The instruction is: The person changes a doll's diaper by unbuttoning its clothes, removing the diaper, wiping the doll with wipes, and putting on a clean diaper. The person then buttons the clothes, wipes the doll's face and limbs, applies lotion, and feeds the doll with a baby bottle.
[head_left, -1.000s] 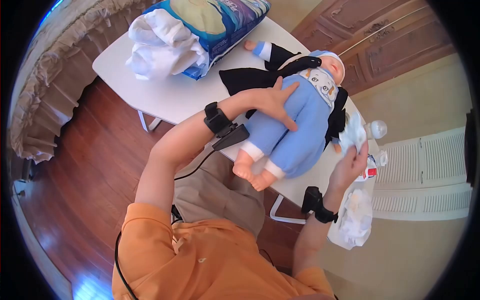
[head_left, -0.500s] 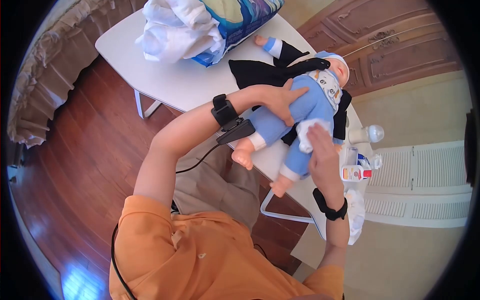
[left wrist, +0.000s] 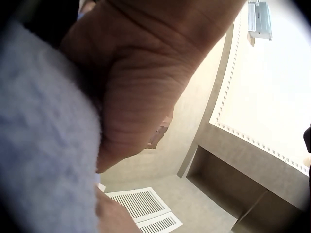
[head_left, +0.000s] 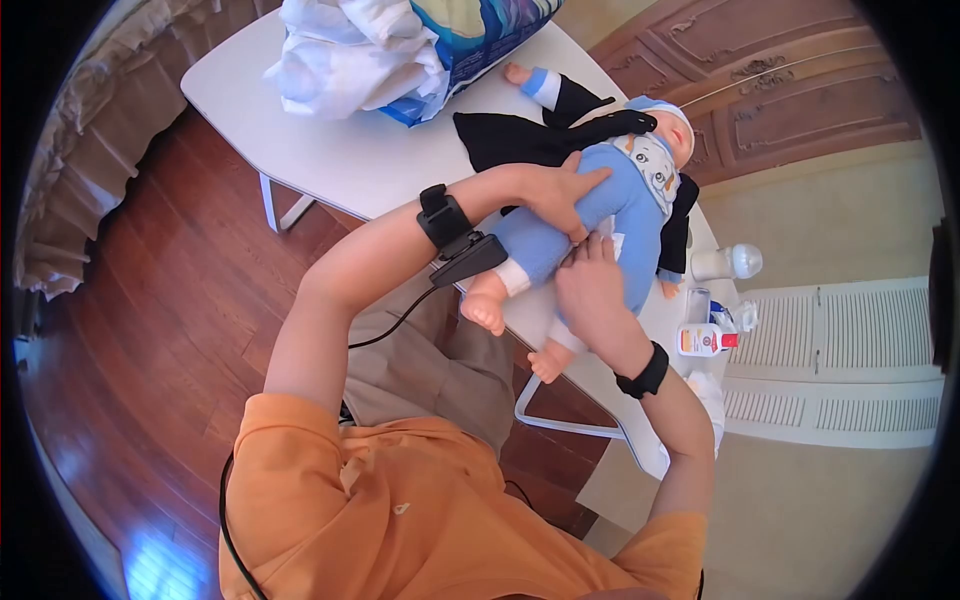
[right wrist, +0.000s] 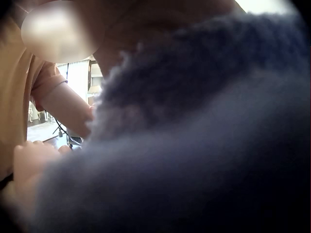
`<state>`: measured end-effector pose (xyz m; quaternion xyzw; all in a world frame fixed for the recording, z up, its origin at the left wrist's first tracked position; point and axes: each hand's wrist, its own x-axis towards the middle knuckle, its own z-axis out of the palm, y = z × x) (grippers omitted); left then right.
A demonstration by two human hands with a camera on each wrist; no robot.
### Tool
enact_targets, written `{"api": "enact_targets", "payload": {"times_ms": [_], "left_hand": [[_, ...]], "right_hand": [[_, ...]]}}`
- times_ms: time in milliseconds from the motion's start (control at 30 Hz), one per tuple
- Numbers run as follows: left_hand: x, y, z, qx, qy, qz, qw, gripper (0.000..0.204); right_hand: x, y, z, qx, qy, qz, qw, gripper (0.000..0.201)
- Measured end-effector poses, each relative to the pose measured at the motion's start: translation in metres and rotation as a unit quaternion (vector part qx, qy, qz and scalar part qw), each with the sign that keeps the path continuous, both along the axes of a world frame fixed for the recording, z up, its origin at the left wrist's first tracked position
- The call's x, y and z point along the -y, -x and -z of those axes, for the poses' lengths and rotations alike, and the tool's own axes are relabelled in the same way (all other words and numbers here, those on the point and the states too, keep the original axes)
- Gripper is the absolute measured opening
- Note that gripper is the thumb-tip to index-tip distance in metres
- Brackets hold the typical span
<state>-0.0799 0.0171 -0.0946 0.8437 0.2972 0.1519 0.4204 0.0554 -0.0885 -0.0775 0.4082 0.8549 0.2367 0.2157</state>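
Less white cloth (head_left: 618, 242) is showing: the right hand (head_left: 598, 297) is shifting inward between the doll's (head_left: 632, 192) legs, probably rubbing there, its grip being hidden. Toward eleven o'clock, the left hand (head_left: 558, 200) is spreading wide across the doll lying on the table (head_left: 320, 150).

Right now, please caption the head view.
Left hand and right hand touch a blue-dressed doll lying on a white table.

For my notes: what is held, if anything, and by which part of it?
Cannot be told: the right hand partly hides the cloth; the left hand lies spread on the doll's thigh.
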Motion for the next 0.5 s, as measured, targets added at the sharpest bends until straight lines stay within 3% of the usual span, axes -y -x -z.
{"api": "enact_targets", "payload": {"times_ms": [333,467,500], "left_hand": [[0.003,0.004,-0.002,0.02,0.021,-0.011,1.0,0.1],[0.001,0.002,0.004,0.024,0.002,-0.016,1.0,0.1],[0.002,0.002,0.003,0.024,0.003,-0.016,1.0,0.1]], "right_hand": [[-0.006,0.014,-0.038,-0.041,0.214,0.105,0.97,0.017],[0.01,0.0,-0.086,-0.264,0.18,0.076,0.945,0.024],[0.008,-0.006,-0.099,-0.264,0.18,0.076,0.944,0.024]]}}
